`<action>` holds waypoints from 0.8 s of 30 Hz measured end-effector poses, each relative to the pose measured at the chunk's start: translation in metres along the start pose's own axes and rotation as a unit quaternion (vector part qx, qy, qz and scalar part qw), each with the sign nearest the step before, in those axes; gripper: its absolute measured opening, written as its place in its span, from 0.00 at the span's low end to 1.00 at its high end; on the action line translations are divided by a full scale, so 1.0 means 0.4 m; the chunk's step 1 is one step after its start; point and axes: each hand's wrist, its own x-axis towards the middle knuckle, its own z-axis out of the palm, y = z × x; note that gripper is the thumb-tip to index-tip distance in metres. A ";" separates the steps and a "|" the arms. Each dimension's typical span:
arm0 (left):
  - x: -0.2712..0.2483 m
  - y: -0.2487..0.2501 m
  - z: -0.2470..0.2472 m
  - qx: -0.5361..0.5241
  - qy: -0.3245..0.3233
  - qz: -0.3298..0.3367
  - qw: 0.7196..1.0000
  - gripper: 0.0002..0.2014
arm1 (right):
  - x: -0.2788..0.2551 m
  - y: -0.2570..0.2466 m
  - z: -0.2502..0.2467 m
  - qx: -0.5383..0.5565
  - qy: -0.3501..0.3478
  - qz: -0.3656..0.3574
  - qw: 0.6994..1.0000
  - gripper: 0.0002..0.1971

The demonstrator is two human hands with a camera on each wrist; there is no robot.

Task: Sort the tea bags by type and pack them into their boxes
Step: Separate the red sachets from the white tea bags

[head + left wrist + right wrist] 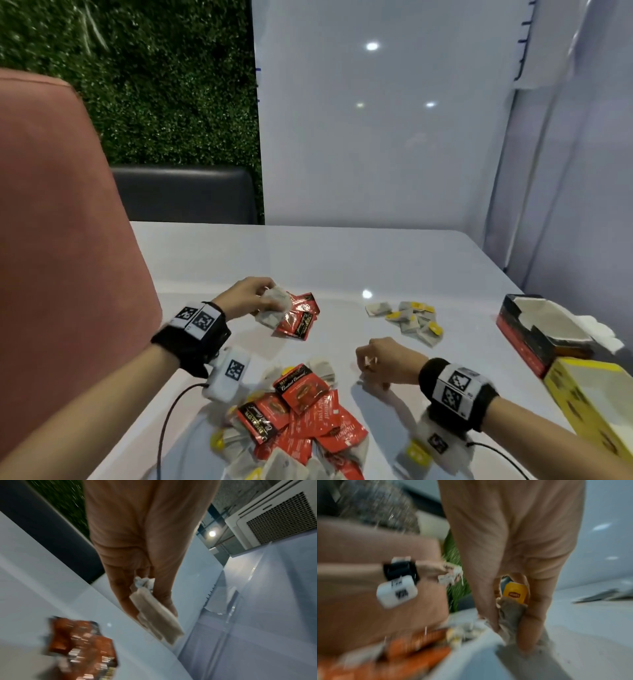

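A mixed pile of red sachets (301, 407) and grey paper tea bags lies at the near middle of the white table (342, 260). My left hand (250, 294) grips a bunch of grey paper tea bags (154, 614) above a small heap of red sachets (301, 315). My right hand (380, 359) pinches a grey tea bag with a yellow tag (513, 605) just right of the mixed pile. A sorted group of yellow-tagged bags (411, 318) lies farther right. The red-and-black box (537, 329) and the yellow box (589, 404) stand open at the right edge.
A pink chair back (58, 222) rises at the left, close to my left arm. A dark seat (185, 192) and a green hedge wall stand behind the table. White panels close off the back and right. Cables trail from both wrist units.
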 end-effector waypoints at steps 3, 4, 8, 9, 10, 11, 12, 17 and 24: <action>0.102 0.088 0.083 0.004 -0.023 0.014 1.000 0.08 | -0.070 0.071 -0.039 0.212 0.030 0.018 0.977 0.06; 0.136 0.120 0.122 -0.004 -0.035 0.018 0.999 0.10 | -0.101 0.091 -0.056 0.289 0.040 0.025 0.956 0.06; 0.263 0.217 0.294 -0.035 -0.057 -0.008 0.998 0.25 | -0.211 0.161 -0.123 0.463 0.100 0.035 0.880 0.06; 0.284 0.233 0.331 -0.042 -0.056 -0.026 0.997 0.29 | -0.231 0.174 -0.135 0.482 0.116 0.039 0.868 0.07; 0.301 0.246 0.367 -0.052 -0.055 -0.036 0.996 0.28 | -0.247 0.190 -0.141 0.493 0.130 0.045 0.859 0.08; 0.316 0.256 0.394 -0.056 -0.051 -0.041 0.996 0.21 | -0.260 0.202 -0.147 0.497 0.142 0.052 0.855 0.09; 0.330 0.261 0.418 -0.046 -0.049 -0.041 0.997 0.13 | -0.268 0.215 -0.150 0.496 0.151 0.058 0.853 0.09; 0.327 0.267 0.441 0.033 -0.159 -0.054 0.985 0.20 | -0.255 0.252 -0.160 0.492 0.164 0.079 0.852 0.06; 0.092 0.197 0.195 0.093 -0.155 0.028 0.983 0.25 | -0.145 0.252 -0.210 0.401 0.230 0.090 0.882 0.05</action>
